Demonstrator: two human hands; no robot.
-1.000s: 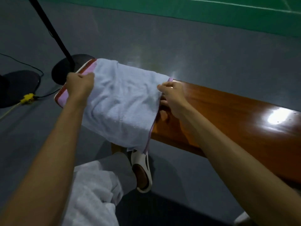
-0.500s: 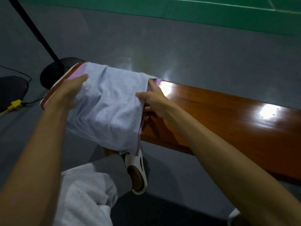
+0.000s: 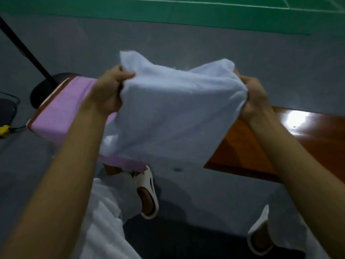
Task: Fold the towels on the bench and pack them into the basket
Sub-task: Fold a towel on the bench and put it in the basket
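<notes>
Folding step: left hand (image 3: pixel 110 91) and right hand (image 3: pixel 254 98) grip white towel (image 3: pixel 173 113) mid-frame, above bench (image 3: pixel 280 144). Next: fold halves together.

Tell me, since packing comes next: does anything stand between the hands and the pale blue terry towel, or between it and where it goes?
Nothing: the left hand and right hand grip the pale blue terry towel. No basket is in view, so that path cannot be judged.

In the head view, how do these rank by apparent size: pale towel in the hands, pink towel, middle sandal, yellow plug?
pale towel, held nearer the camera, so its lead is unsure
pink towel
middle sandal
yellow plug
</notes>
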